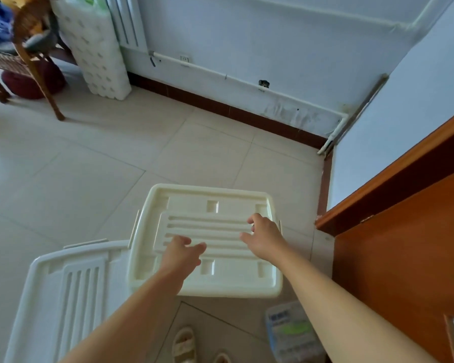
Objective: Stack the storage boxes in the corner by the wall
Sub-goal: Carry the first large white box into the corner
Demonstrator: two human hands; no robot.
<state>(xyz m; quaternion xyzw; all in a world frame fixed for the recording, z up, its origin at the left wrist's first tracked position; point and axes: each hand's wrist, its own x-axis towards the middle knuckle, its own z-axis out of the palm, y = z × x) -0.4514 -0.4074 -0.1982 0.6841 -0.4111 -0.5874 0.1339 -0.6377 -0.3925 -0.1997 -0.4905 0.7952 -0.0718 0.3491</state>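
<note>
Storage boxes, two of them: a cream plastic lidded box (205, 239) at lower centre of the frame and a white plastic lidded box (71, 297) touching its left side at lower left. Both my hands hover open over the cream lid, grasping nothing: my left hand (182, 255) near its middle, my right hand (264, 238) nearer its right edge. Its long axis runs left-right. The corner (325, 150) lies beyond, upper right.

I'm looking down into a lived-in home room: pale tiled floor (95, 163), a white radiator (127, 22) on the wall, a big wrapped pack of toilet rolls (95, 45) leaning beside it, a wicker chair (29, 35) piled with cloth, and slippers (184, 344) underfoot.
</note>
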